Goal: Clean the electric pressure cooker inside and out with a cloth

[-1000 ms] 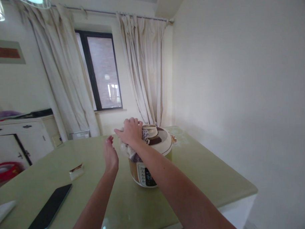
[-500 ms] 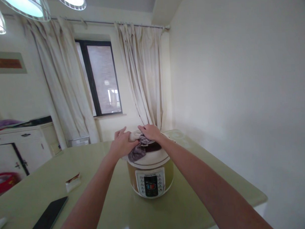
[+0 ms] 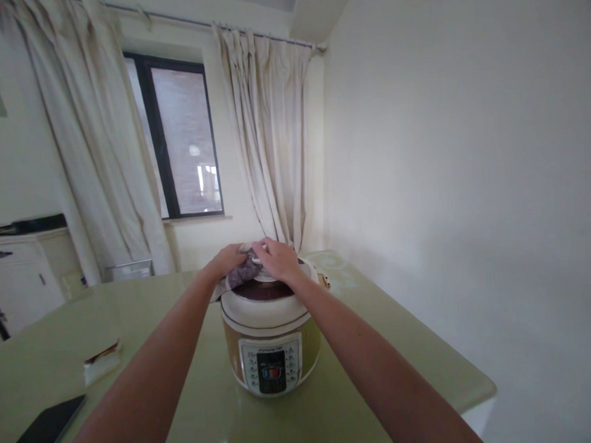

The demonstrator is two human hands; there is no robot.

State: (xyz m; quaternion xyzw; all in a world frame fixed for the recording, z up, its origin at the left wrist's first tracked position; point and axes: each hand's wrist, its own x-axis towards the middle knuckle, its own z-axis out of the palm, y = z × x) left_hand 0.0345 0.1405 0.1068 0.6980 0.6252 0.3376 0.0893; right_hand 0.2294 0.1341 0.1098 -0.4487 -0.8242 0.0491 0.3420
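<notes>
A round white and gold electric cooker [image 3: 264, 316] with a button panel on its front stands on the green table. My left hand [image 3: 229, 259] grips a bunched purple-grey cloth [image 3: 243, 272] over the left part of the lid. The cloth's paler end hangs at the lid's left edge. My right hand [image 3: 278, 257] is closed at the top of the lid, beside the cloth; its fingertips are partly hidden, and what they hold there cannot be made out.
On the green table [image 3: 199, 393], a dark phone [image 3: 43, 429] and a small white and brown packet [image 3: 101, 362] lie to the left. A white cabinet [image 3: 23, 270] stands at the far left. A wall borders the table's right side.
The cloth and my left hand have shifted left across the lid, baring more of its dark centre. My right hand is now nearer the lid's middle. The view has turned slightly right and down.
</notes>
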